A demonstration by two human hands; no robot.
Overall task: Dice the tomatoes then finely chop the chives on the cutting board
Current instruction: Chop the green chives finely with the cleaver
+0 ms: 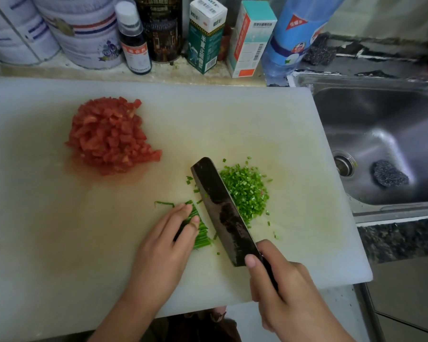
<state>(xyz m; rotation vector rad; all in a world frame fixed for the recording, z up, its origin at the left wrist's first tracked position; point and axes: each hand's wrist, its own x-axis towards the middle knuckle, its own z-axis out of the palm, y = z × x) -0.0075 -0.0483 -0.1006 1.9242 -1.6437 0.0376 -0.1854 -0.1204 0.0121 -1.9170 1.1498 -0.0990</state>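
Right hand (284,290) gripping dark cleaver (220,208), straight-fingered left hand (166,245) pinning green chives (203,234), front edge of white cutting board (282,119), labels (136,55) blurred.

Labels on the back-row containers.
Chinese characters mark the green-and-white box (206,35), dark bottle (134,45) and blue bottle (294,33), too blurred to read; a barcode (257,52) stands on the orange-and-white box (247,25).

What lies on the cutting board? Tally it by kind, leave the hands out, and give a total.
Diced tomato pile: 1
Chopped chive pile: 1
Uncut chive bundle: 1
Cleaver: 1
Total: 4 (stray chive bits not counted)
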